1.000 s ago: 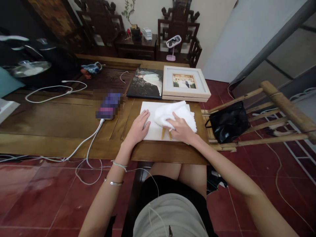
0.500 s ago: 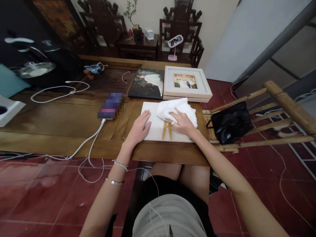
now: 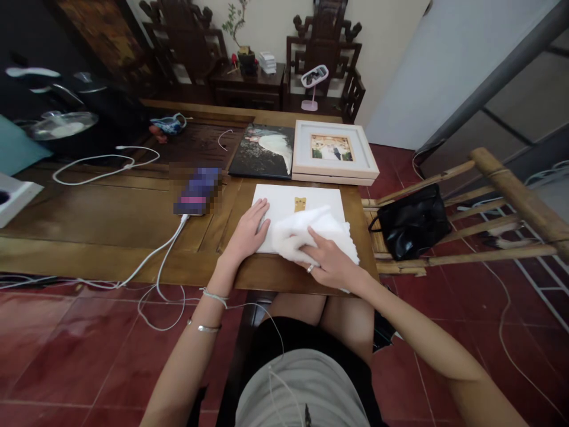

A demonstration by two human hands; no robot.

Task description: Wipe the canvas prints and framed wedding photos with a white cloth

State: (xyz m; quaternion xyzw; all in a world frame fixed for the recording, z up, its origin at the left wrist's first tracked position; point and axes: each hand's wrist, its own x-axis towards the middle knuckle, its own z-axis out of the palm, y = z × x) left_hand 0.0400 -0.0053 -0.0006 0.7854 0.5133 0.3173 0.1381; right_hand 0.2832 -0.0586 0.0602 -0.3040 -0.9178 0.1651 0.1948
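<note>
A flat white panel [image 3: 278, 198] lies near the front edge of the wooden table. On it shows the top of a gold-coloured fitting [image 3: 300, 204]; its lower part is covered. My left hand [image 3: 249, 232] lies flat with fingers stretched over the panel's left edge. My right hand [image 3: 326, 258], with a ring on one finger, grips a crumpled white cloth [image 3: 293, 228]. The cloth lies over the panel's lower right part and hangs past its front edge. Some of the right fingers are hidden in the cloth.
Behind the panel lie a dark photo panel [image 3: 267, 151] and a pale picture frame [image 3: 368, 160]. A phone [image 3: 198, 190] with a white cable [image 3: 171, 243] lies to the left. Right of the table, a black bag [image 3: 409, 222] rests on a bamboo chair [image 3: 511, 187].
My right hand has drawn the cloth down toward me, from the panel's upper part to its front edge. The fitting's top is uncovered and its legs are hidden. My left hand stays put.
</note>
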